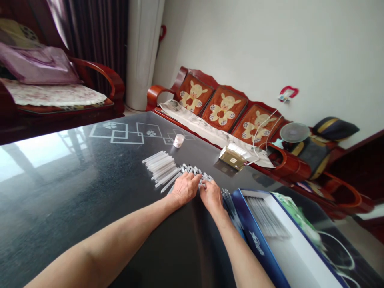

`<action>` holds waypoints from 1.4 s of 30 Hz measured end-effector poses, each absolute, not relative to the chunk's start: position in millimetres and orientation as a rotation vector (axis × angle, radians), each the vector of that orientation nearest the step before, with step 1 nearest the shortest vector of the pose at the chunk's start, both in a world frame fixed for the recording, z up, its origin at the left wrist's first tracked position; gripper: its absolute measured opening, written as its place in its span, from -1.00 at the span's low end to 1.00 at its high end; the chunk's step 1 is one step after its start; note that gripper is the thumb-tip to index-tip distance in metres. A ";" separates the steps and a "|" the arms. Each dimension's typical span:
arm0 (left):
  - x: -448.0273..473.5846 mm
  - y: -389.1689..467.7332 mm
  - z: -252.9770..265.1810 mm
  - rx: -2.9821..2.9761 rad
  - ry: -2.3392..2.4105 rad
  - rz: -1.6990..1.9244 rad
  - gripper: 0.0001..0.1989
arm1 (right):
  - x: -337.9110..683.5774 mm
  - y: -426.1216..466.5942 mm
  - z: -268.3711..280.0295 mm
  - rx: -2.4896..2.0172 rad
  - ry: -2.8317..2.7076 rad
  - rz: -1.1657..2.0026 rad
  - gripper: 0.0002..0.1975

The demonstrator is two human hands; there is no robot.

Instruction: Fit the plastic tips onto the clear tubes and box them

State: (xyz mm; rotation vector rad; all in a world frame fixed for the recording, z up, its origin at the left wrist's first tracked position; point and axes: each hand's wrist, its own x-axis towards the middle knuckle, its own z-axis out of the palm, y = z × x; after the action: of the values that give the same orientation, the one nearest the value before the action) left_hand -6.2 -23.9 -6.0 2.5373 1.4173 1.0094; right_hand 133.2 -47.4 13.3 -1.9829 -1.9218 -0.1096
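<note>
My left hand (184, 189) and my right hand (211, 196) are close together over a pile of small clear and whitish pieces with some dark parts (192, 169), which look like pen caps. The fingers of both hands are curled in among these pieces. What each one pinches is too small and too covered to make out. Just left of my left hand lies a row of translucent white pen barrels (160, 166), side by side. A few slimmer barrels are partly hidden behind that hand.
Right of my right arm sits a blue box (255, 236) holding several thin grey rods (267, 218), with more rods in plastic (231, 206) beside it. A small white tub (179, 141), a tissue box (233, 159) and a green bag (297, 212) are on the dark glossy table (75, 192).
</note>
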 end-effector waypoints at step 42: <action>-0.3 -40.7 -2.0 2.680 1.137 0.783 -0.76 | 144.4 -72.6 -21.8 -1.160 -0.864 0.884 -0.63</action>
State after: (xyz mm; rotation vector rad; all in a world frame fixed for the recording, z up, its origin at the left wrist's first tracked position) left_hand -0.3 -40.7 -2.0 2.6799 1.1370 0.7835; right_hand 144.4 -72.6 -21.8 -1.1599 -0.8643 0.8835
